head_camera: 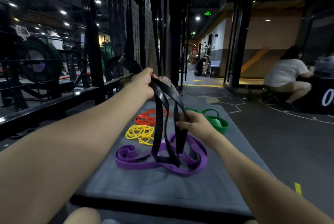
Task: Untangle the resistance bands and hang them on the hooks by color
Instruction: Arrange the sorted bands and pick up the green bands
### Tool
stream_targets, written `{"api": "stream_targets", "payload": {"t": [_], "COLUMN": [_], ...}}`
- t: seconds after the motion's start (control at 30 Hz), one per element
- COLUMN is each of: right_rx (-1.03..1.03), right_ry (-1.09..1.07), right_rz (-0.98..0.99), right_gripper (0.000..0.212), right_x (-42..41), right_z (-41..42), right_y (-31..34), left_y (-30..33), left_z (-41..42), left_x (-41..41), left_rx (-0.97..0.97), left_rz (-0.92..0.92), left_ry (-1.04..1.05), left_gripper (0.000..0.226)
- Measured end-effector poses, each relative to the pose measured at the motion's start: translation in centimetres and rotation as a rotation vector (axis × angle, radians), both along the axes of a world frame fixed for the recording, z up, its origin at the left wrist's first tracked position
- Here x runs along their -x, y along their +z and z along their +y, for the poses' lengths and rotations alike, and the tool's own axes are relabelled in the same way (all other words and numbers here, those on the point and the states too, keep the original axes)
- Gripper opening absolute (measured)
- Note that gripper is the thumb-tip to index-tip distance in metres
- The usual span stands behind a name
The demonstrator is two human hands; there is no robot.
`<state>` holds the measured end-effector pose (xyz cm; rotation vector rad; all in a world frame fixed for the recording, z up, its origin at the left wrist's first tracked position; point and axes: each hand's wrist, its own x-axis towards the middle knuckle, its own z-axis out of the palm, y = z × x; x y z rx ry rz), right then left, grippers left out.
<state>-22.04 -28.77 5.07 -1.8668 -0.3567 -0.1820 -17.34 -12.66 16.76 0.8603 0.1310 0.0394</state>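
Note:
My left hand (143,82) grips the top of the black resistance bands (160,124) and holds them up above the grey mat (162,187). My right hand (194,124) pinches one black strand lower down. The black loops hang down onto the purple bands (141,163), which lie in a coil on the mat. Behind them lie thin yellow bands (138,133), red bands (146,118) and wide green bands (216,121). One end of a black band (126,60) sticks up past my left hand toward the wire grid.
A black wire grid wall (150,42) and a low black rail (54,104) run along the left. A person in white (287,79) sits at the right by a black box; another crouches down the corridor (202,66).

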Motion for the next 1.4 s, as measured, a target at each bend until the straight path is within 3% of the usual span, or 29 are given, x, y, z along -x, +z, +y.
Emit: {"api": "stream_targets", "payload": {"t": [0.07,0.13,0.27,0.33,0.43,0.57,0.83,1.03,1.17,1.23,1.3,1.4], "right_rx": [-0.141,-0.164,-0.107,-0.11,-0.002,0.129,-0.065,-0.19,-0.106,0.003,0.234,0.545], "right_ry": [0.174,0.241,-0.006,-0.16,-0.312,-0.425,-0.534,-0.534,-0.544,-0.607,-0.616,-0.596], "right_rz": [0.073,0.055,-0.049,-0.117,-0.204,-0.238,-0.235,-0.373,-0.395,-0.282,-0.059,0.171], "right_gripper": [0.055,0.065,0.062,0.047,0.028,0.025,0.024,0.032,0.04,0.043,0.038,0.033], "right_x": [1.2,1.8,1.3,0.4,-0.7,-1.0,-2.2,-5.4,-6.3,-5.9,-5.0,-3.7], "right_z": [-0.1,0.3,1.9,1.5,-1.0,-4.9,-11.4,-15.2,-17.7,-19.1,-20.3,-21.4], "right_y": [1.1,1.7,1.4,1.1,1.4,3.2,3.7,0.8,-2.2,-4.8,-8.0,-12.5], "left_y": [0.3,0.5,0.4,0.2,-0.4,-1.8,-5.1,-7.3,-8.7,-11.2,-15.3,-21.6], "left_z": [-0.6,-1.9,-4.8,-5.4,-5.1,-5.7,-10.6,-15.7,-19.4,-21.5,-23.5,-24.8], "left_x": [0.1,0.4,1.0,1.1,0.5,-0.5,-2.0,-4.7,-7.6,-9.4,-10.6,-10.2], "left_rx": [0.024,0.023,-0.001,-0.056,-0.214,-0.398,-0.449,-0.387,-0.425,-0.481,-0.633,-1.069], "left_rz": [0.0,-0.01,-0.028,-0.042,-0.035,0.005,0.076,0.109,0.08,0.076,0.079,0.029], "left_ry": [-0.022,-0.048,-0.117,-0.158,-0.23,-0.296,-0.425,-0.472,-0.492,-0.489,-0.462,-0.444], "left_gripper": [0.024,0.027,0.033,0.034,0.031,0.023,0.026,0.026,0.019,0.014,0.032,0.058]}}
